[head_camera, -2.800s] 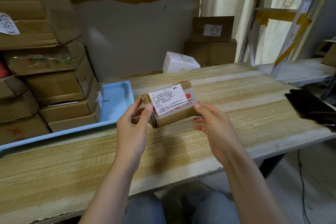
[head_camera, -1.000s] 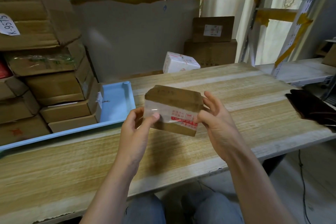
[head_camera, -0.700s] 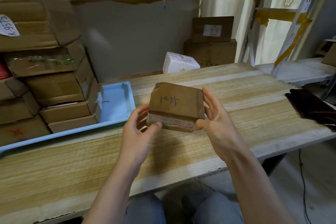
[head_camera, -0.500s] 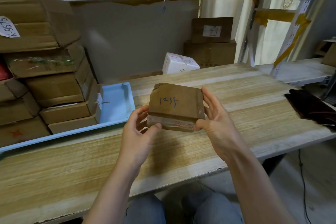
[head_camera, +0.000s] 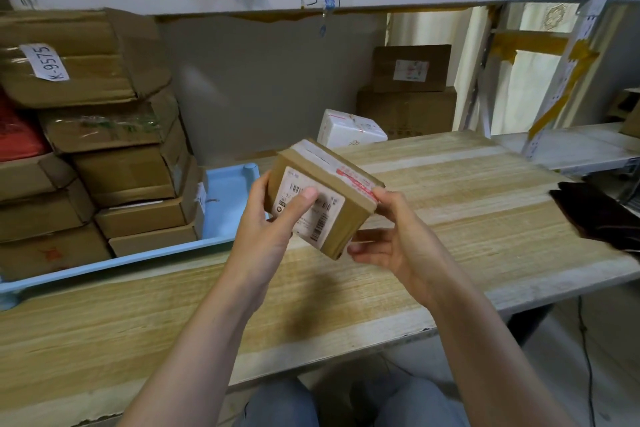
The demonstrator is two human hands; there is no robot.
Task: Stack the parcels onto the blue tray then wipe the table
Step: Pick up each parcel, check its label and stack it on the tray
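Stacked brown cardboard parcels (head_camera: 131,180) occupy the long light-blue plastic tray (head_camera: 228,198), which lies at the left end of the pale wooden plank table (head_camera: 450,218), its near rim running along the table's length. Right of the tray, above the table's middle and clear of its surface, a small brown cardboard parcel with a white barcode label and red-printed tape (head_camera: 322,198) is held tilted, label face toward the camera. The left hand (head_camera: 266,229) grips the parcel's left side, thumb pressed flat on the label, the other fingers curled behind it. The right hand (head_camera: 394,243) holds the parcel's right edge and lower corner, thumb on the upper edge and fingers curled beneath. Behind the held parcel, at the table's far edge, sits a white taped box (head_camera: 349,128). At the table's right end lies a dark folded cloth (head_camera: 595,215), well apart from both hands.
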